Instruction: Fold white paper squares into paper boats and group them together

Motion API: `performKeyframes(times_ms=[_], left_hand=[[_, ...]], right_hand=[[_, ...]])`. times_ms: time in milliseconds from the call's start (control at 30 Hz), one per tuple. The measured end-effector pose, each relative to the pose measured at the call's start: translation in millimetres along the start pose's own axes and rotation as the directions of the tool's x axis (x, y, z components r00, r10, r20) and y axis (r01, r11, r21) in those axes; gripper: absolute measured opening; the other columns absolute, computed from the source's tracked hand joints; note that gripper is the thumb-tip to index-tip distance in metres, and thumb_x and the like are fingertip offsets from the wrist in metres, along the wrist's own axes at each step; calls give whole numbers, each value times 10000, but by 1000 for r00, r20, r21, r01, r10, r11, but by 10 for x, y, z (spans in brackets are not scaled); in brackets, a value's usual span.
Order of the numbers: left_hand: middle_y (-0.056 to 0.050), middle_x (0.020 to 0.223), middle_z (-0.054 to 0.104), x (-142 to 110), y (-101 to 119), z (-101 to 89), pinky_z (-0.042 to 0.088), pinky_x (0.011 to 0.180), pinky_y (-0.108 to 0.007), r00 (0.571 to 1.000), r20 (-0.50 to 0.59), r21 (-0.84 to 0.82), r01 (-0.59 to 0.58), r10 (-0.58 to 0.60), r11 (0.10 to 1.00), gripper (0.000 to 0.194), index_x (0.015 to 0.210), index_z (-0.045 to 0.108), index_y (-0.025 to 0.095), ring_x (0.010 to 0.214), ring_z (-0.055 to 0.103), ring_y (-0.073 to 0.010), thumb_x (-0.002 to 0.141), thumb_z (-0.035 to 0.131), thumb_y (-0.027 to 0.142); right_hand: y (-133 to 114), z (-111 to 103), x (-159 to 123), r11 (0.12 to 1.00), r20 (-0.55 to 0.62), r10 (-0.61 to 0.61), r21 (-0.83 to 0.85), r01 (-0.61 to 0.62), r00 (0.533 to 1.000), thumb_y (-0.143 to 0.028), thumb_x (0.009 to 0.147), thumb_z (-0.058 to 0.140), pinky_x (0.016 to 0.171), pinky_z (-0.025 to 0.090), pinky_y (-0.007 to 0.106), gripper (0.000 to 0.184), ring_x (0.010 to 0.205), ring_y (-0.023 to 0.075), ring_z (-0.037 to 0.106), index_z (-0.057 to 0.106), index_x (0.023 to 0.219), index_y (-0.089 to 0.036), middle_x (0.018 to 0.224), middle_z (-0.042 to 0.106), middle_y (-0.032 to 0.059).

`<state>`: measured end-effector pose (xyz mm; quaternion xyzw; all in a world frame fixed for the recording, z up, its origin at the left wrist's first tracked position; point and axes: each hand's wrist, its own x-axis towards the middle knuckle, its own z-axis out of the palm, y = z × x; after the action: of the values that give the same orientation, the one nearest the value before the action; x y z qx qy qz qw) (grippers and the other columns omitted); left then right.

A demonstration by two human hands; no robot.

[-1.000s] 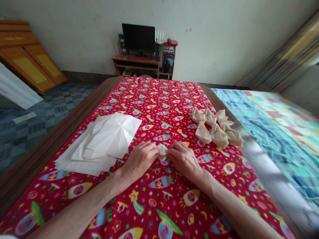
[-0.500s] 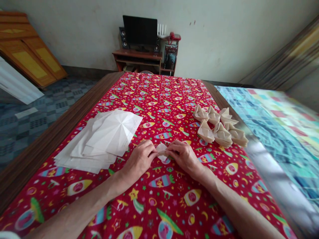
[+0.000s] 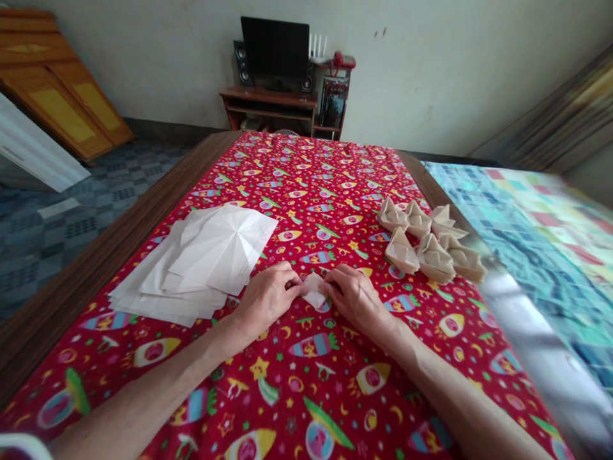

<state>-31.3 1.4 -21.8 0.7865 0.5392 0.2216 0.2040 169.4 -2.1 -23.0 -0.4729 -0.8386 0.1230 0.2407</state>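
Between my two hands a small folded piece of white paper lies on the red patterned cloth. My left hand pinches its left corner between thumb and fingers. On the opposite side, my right hand grips the right corner, its fingers bent. To the left spreads a stack of white paper sheets with crease lines running out from a centre point on the top one. Over on the right, several folded paper pieces are nested in pointed, boat-like clusters.
The cloth covers a table with brown wooden edges. A bed with a blue patchwork cover adjoins the right side. Beyond the far end stand a desk, a monitor and a red telephone. A wooden cabinet is at the far left.
The view has shifted slightly, so everything sits a little further right and mostly higher. Both hands keep hold of the small paper; the raised fold across its middle now looks flatter.
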Motion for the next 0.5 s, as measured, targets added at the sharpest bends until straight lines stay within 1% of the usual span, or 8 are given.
performKeyframes(times_ms=[100,233,367,500], left_hand=[[21,762,587,14,37,-22,367,632,-240,1000,14,18,8,-8,1000,154,712,640,198,686,558,-116,832,642,294],[24,764,578,22,104,-47,350,613,-248,999,27,123,31,-35,992,178,705,595,192,675,556,-120,837,629,307],[23,779,577,33,128,-79,340,598,-251,997,70,192,30,-44,981,185,714,583,198,668,558,-123,840,625,327],[24,769,564,33,86,-84,332,579,-258,999,43,247,6,-17,969,222,701,566,202,661,560,-133,816,659,367]], right_hand=[[5,-6,10,1000,21,3,16,-3,1000,-237,911,521,607,346,241,163,660,126,501,552,761,-181,747,550,16],[20,-17,14,998,30,23,57,-25,999,-267,894,562,594,342,230,156,644,112,501,551,764,-181,747,556,6],[48,-17,14,996,31,34,76,-37,999,-297,876,595,590,338,229,182,629,105,504,547,744,-182,725,559,-9],[77,-10,31,994,13,20,105,-22,1000,-262,860,608,589,344,229,148,631,105,512,569,741,-183,720,570,-9]])
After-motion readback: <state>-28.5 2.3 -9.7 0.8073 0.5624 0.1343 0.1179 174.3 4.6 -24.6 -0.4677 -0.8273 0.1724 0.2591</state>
